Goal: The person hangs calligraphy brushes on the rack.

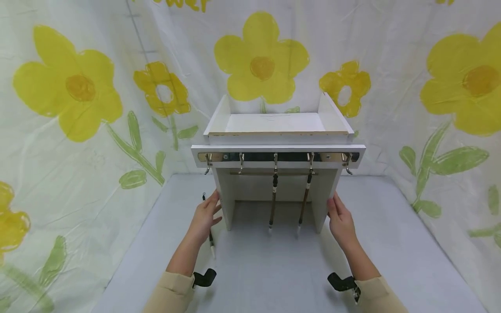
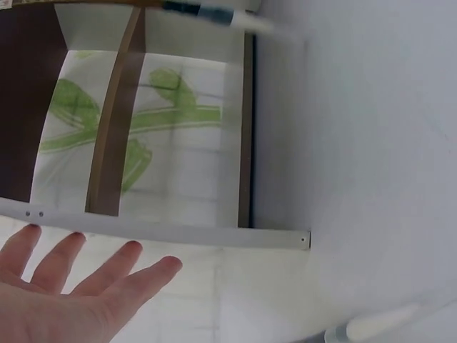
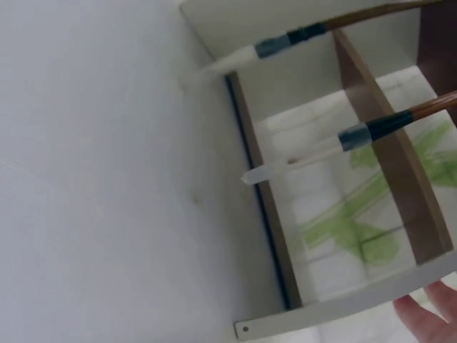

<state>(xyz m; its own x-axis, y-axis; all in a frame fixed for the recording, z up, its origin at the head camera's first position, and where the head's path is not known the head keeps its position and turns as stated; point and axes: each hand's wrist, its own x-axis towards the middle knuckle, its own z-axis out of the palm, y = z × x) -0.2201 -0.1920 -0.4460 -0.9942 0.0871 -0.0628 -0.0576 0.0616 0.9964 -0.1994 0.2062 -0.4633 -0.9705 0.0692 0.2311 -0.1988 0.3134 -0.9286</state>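
A white shelf rack [image 1: 224,191] stands on the table, a metal strip with several hooks [image 1: 258,157] across its front. Two calligraphy brushes with pale tips hang from hooks: one near the middle [image 1: 273,195], the other to its right [image 1: 305,195]. My left hand [image 1: 205,217] is at the rack's left side panel, its fingers spread and fairly straight; in the left wrist view the fingertips [image 2: 171,263] come right up to the panel's edge. On the other side, my right hand [image 1: 341,219] touches the right panel with extended fingers [image 3: 418,318]. Neither hand encloses anything.
Another brush [image 1: 212,241] lies on the white table [image 1: 270,278], just beside my left hand. An open tray-like top [image 1: 274,122] with raised sides crowns the rack. Behind hangs a white sheet [image 1: 203,56] painted with yellow flowers. Black wrist mounts [image 1: 205,277] sit at both cuffs.
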